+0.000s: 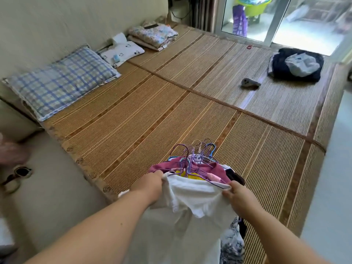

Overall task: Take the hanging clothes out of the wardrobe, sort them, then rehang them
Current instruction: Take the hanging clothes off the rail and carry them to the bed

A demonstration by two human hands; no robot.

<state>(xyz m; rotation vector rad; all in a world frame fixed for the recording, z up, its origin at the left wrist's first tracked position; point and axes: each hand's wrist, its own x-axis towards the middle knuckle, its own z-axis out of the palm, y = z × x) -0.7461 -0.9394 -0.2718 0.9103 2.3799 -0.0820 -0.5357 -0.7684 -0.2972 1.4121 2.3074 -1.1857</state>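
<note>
A bundle of clothes on several thin purple and blue wire hangers (198,153) hangs over the near edge of the bed. A white garment (194,199) is on top, with a maroon garment (217,171) and a yellow one (192,175) under it. My left hand (150,184) grips the left shoulder of the white garment. My right hand (236,195) pinches its right shoulder. A dark patterned piece (231,242) hangs below on the right.
A bamboo mat (171,103) covers the bed. A checked pillow (57,82), a white pillow (122,51) and folded bedding (152,35) lie along the wall. A dark clothes pile with a plastic bag (297,63) and a small grey object (249,83) lie far right. Glass doors stand behind.
</note>
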